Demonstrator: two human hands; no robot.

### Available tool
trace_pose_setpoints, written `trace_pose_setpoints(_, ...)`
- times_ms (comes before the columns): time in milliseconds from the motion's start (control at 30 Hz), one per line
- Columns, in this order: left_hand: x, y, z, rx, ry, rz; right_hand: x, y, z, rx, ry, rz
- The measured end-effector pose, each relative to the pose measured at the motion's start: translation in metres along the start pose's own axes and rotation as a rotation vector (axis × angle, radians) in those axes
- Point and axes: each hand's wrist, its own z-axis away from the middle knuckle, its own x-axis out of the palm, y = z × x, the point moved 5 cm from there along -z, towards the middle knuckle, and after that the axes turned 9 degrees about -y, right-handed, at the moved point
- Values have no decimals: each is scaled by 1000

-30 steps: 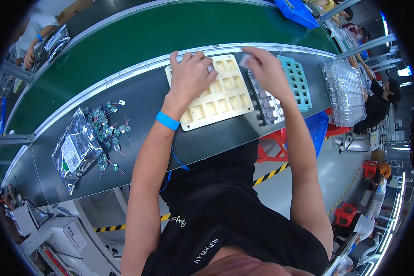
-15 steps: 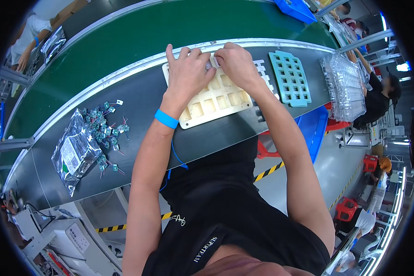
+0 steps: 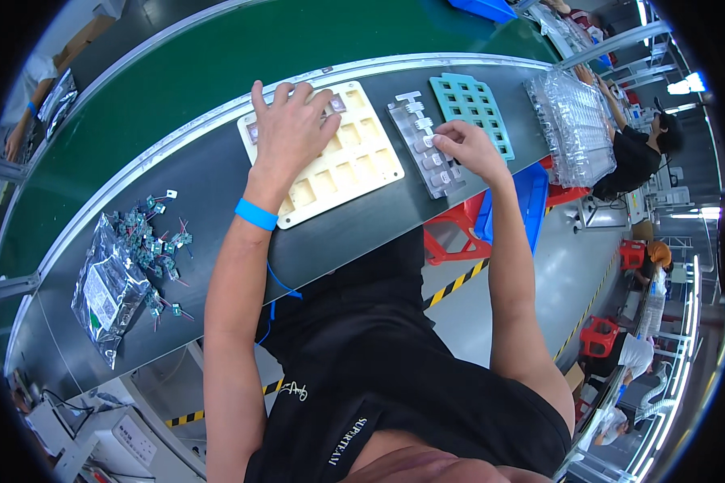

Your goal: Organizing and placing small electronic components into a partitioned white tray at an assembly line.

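A cream tray [image 3: 322, 211] with rows of square pockets lies on the dark bench; a few of its far pockets hold small square pieces [image 3: 337, 104]. My left hand [image 3: 292, 133], a blue band at its wrist, rests over the tray's far left part with fingers spread; what lies beneath the palm is hidden. To the right, a clear plastic tray [image 3: 449, 191] carries a row of small white parts [image 3: 432, 160]. Over its right edge my right hand [image 3: 471, 149] pinches thumb and forefinger at one white part, which the fingertips partly cover.
A teal tray [image 3: 475, 101] with square holes lies beyond the right hand, and stacked clear trays [image 3: 572, 129] stand farther right. Small green circuit boards [image 3: 149, 241] with wires lie beside a silver bag [image 3: 109, 294] at left. A green conveyor [image 3: 217, 72] runs behind; a red stool [image 3: 451, 233] stands below.
My right hand has left the cream tray and moved right to the clear tray, which now shows more fully. My left hand stays over the cream tray. The whole view has shifted slightly.
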Motion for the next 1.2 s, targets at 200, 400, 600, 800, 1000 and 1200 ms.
trace_pose_setpoints(200,-1,0,4,-19,31,-39,11,-51,20,-364,94,353)
trace_pose_setpoints(400,-1,2,2,-9,45,-12,7,-66,5,-381,-112,536)
trace_pose_setpoints(600,0,-1,2,-32,4,-30,16,-101,-1,-533,-108,394)
trace_pose_setpoints(800,-1,0,1,-21,9,-14,41,-142,-61,-576,200,279)
trace_pose_setpoints(1000,-5,2,3,-31,-11,-7,65,-141,-89,-430,183,510)
trace_pose_setpoints(1200,-1,2,6,-43,-13,26,63,-124,-66,-442,163,364)
